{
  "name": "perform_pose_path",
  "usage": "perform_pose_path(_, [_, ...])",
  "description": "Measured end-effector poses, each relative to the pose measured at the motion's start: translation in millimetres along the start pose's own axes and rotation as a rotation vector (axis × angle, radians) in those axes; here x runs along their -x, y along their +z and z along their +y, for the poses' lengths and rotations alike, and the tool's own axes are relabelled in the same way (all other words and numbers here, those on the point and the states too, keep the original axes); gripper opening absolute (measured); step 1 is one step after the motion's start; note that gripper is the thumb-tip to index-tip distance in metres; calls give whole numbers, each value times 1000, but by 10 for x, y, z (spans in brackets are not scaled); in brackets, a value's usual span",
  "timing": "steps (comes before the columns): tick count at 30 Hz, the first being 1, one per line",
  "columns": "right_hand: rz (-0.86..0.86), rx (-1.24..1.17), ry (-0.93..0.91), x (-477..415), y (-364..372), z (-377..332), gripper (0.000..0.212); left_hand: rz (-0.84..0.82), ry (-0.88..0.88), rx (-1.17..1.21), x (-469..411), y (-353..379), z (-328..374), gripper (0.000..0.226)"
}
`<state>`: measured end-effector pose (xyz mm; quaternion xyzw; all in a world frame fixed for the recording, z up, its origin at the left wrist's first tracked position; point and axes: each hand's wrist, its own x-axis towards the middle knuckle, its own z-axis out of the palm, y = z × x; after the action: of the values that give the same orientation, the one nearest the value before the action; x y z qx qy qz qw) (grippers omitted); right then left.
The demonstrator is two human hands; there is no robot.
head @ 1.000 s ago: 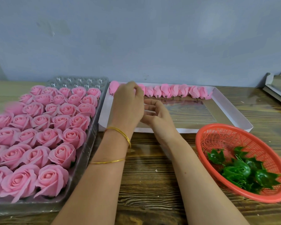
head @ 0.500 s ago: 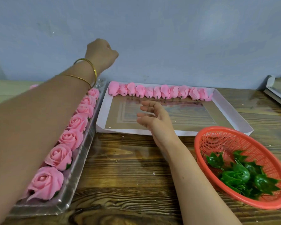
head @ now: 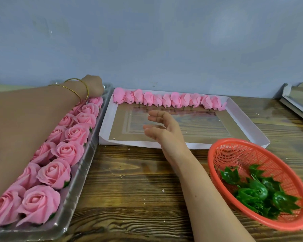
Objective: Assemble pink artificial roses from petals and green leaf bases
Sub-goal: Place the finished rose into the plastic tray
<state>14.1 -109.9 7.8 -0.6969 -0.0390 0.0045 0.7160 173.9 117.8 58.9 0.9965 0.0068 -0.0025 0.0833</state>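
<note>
- Left forearm [head: 33, 119]: bare along the whole length in view, up to the left hand [head: 93, 85].
- Two thin gold bangles [head: 85, 89] ring the left wrist, plain smooth wire, one behind the other.
- Right forearm [head: 205, 198]: bare, with one tiny dark speck; the right hand [head: 164, 131] is bare too.

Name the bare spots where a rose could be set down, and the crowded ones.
Free: the wooden table between the clear tray, the white box and the red basket; also the box floor below the bud row, partly under the right hand. Crowded: the tray, packed with roses.
</note>
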Motion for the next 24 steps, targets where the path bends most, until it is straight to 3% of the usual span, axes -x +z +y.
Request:
perform_pose_path(8, [-15, 60, 21, 3, -13, 2, 39, -135, -66, -68, 6, 33, 58, 17])
perform_pose_path(18, [-6, 86, 21, 3, -10, 8, 38, -243, -66, -186, -7, 91, 129, 58])
perform_pose_path(24, [-3, 95, 20, 1, 5, 2, 37, -277, -91, -252, -20, 82, 150, 68])
